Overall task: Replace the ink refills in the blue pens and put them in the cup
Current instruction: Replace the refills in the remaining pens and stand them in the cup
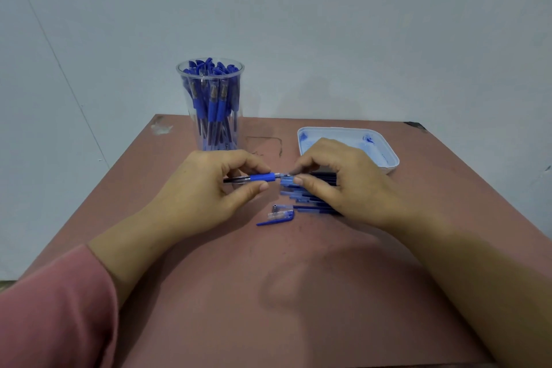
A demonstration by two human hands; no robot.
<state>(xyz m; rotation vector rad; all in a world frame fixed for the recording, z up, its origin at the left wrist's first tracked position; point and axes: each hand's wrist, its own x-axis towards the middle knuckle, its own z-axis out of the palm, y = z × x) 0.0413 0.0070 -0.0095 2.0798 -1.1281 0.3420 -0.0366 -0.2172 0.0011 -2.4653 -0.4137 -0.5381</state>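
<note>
You are pinching the blue pen (262, 177) by its grip in your left hand (209, 188), seemingly to steady the barrel, while your right hand (334, 185) is pinching what looks like the refill at its tip, just in front of the cup (210, 104).

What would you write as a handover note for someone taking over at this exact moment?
Left hand holds a pen by its blue grip.
Right hand pinches the pen's tip end.
Refills lie under the right hand; a cap lies nearer the person. An ink-stained tray sits behind the right hand.
Done: the cup holds many pens.
Left: finish this pen, cap it, put it in the cup.
</note>
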